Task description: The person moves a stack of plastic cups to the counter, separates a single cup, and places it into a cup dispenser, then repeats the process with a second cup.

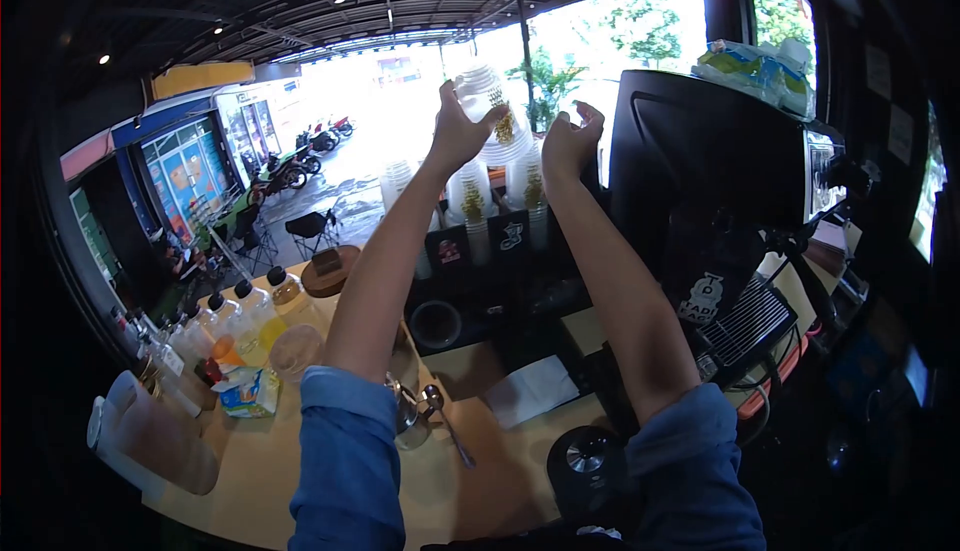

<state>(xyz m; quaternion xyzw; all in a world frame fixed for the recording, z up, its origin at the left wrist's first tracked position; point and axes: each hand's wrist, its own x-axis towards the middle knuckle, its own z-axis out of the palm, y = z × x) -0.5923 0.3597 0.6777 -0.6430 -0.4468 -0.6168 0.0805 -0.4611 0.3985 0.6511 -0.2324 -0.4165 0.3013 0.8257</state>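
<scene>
My left hand [465, 133] is raised and wrapped around a tall stack of clear plastic cups [483, 83] with a gold-green print. This stack tilts slightly above other upright cup stacks [470, 191] in a black holder [478, 243]. To the right of the held stack, my right hand [572, 143] is lifted with fingers loosely curled and apart. Nothing shows between them, and the palm is partly hidden. A black machine [700, 151] stands just beyond that hand on the right.
Bottles with black caps [290, 296], a tissue pack [250, 393] and a clear pitcher [150, 431] stand on the left of the wooden counter [500, 481]. A metal jug [408, 421], a spoon [455, 431], a white cloth [530, 391] and a black round device [588, 461] are nearer.
</scene>
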